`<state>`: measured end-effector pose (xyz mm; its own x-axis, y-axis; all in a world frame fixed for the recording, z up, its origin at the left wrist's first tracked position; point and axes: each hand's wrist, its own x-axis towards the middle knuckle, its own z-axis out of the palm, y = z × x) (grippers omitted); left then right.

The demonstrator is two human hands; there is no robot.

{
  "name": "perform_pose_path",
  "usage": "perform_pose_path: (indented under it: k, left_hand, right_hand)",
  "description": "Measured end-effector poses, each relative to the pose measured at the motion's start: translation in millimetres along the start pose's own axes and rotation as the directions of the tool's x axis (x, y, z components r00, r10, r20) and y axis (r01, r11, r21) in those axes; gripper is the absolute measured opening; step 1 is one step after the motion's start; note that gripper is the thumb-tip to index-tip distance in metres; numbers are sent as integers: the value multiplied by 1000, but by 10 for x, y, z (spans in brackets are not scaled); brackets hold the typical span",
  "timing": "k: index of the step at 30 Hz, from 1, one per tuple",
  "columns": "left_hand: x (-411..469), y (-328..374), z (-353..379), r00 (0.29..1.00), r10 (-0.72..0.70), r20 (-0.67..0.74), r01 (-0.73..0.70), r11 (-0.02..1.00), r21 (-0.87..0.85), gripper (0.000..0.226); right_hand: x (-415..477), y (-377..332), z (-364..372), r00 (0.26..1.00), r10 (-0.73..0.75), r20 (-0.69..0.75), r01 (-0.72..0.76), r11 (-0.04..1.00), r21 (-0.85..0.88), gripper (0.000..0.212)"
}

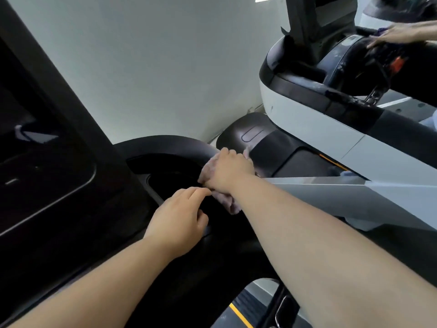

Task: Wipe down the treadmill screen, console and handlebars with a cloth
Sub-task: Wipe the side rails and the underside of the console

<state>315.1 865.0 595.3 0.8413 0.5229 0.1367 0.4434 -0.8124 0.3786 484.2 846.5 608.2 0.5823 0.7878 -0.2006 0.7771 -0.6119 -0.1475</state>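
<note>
Hidden: cloth [227, 201] mostly covered by the right grip [228, 170]; only pale pink folds show beside and under the wrist.
Cut off: dark screen [35, 162], by the left edge.
Right grip: clenched over the cloth, pressing it on the right end of the curved black handlebar [165, 143], arm stretched forward.
Left grip [179, 221]: released, fingers loosely bent, tips just beside the cloth's hanging end; contact unclear.

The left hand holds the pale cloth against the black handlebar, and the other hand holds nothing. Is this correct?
No. The head view shows the right hand holding the pale cloth against the black handlebar; the left hand holds nothing.
</note>
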Motion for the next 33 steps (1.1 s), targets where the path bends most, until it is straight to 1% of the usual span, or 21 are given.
perform_pose_path:
  k: [2,4,5,6,7,8,9,11,12,14,16,18,19,21,23,25,27,29,30,32,33]
  left_hand:
    - [-18,-1,-6,998,-50,-36,50,999,11,46]
    - [-5,45,-24,992,-102,-78,101,995,-14,47]
    - [54,91,-32,989,-113,-90,109,993,-47,49]
    - [152,166,-24,990,-108,-88,101,992,-78,51]
    - [272,253,9,994,-85,-69,79,993,-88,52]
    - [407,353,61,998,-51,-31,49,997,-65,52]
    - [536,458,127,999,-14,29,15,1000,-25,52]
    - [731,661,287,987,61,146,-67,997,34,54]
    - [793,736,362,981,106,165,-111,994,20,56]
    - [853,858,439,972,167,164,-151,983,-108,55]
    - [829,968,459,974,142,176,-84,949,-303,48]
    - [771,1027,437,972,162,171,-103,945,-311,44]
    - [763,993,413,972,181,149,-135,951,-278,44]
    - [821,778,342,981,159,107,-143,980,-139,39]
    - [917,565,211,990,113,82,-116,993,35,32]
    - [946,566,122,980,106,170,-116,992,46,19]
    - [879,765,177,944,175,281,-179,984,-13,25]
    - [761,898,316,950,223,220,-224,974,-23,30]
    - [724,894,387,954,260,149,-262,965,-8,25]
    - [735,734,454,912,406,58,-409,896,172,6]
    - [775,647,449,888,459,28,-451,857,247,8]
  right_hand:
    - [61,28,2,1000,-26,10,26,999,39,81]
    - [-75,203,-69,993,-86,80,78,992,100,86]
    - [-139,342,-111,987,-118,108,89,968,236,78]
    - [-197,493,-156,980,-146,136,75,902,425,62]
    - [-248,657,-177,970,-165,180,23,796,605,43]
    - [-308,809,-182,965,-165,204,-35,690,723,32]
    - [-359,949,-158,968,-135,211,-81,626,775,32]
    - [-463,1172,-100,976,-31,218,-161,575,802,40]
    - [-516,1244,-65,978,18,210,-183,563,806,42]
    - [-610,1328,10,981,57,185,-189,502,844,43]
    - [-671,1367,6,976,77,202,-216,312,925,33]
    - [-736,1411,-86,964,84,251,-260,117,959,27]
    - [-774,1451,-122,955,112,274,-285,103,953,31]
    - [-867,1566,-163,929,259,265,-323,217,921,39]
    - [-1019,1717,-146,898,409,164,-317,341,885,37]
    - [-1201,1826,-97,861,505,62,-338,476,812,38]
    - [-1388,1869,-20,838,545,0,-396,610,686,41]
    - [-1574,1859,71,832,553,-48,-432,700,569,41]
    - [-1653,1840,114,831,552,-68,-442,730,521,40]
    - [-1760,1780,185,825,556,-106,-463,770,439,38]
    - [-1795,1745,226,820,558,-130,-476,790,386,37]
